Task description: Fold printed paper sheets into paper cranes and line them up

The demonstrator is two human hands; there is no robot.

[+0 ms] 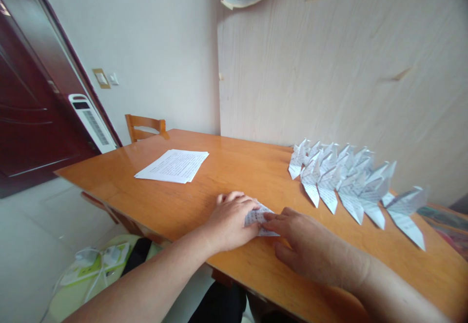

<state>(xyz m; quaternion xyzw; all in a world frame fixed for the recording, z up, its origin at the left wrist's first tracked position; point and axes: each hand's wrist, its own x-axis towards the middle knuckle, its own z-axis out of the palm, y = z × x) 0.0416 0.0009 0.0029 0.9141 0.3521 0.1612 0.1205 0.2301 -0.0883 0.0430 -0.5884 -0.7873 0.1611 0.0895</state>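
Note:
A folded sheet of printed paper (pixel 268 232) lies on the wooden table, near its front edge. My left hand (pixel 234 220) covers its left part, holding it down between a bent thumb and fingers. From the right, my right hand (pixel 310 240) reaches over the paper, its stretched fingertips resting on it and its thumb apart. Both hands hide much of the sheet. To the right stand folded paper pieces (pixel 353 186) in rows, several of them, with upright points. One folded piece (pixel 407 215) sits closest to the right end.
A stack of printed sheets (pixel 171 166) lies on the left part of the table (pixel 234 162). A chair (pixel 146 125) stands behind the table's far left corner. Below the left edge, a stool (pixel 69 306) carries a power strip with plugs (pixel 97 262). A wall borders the back.

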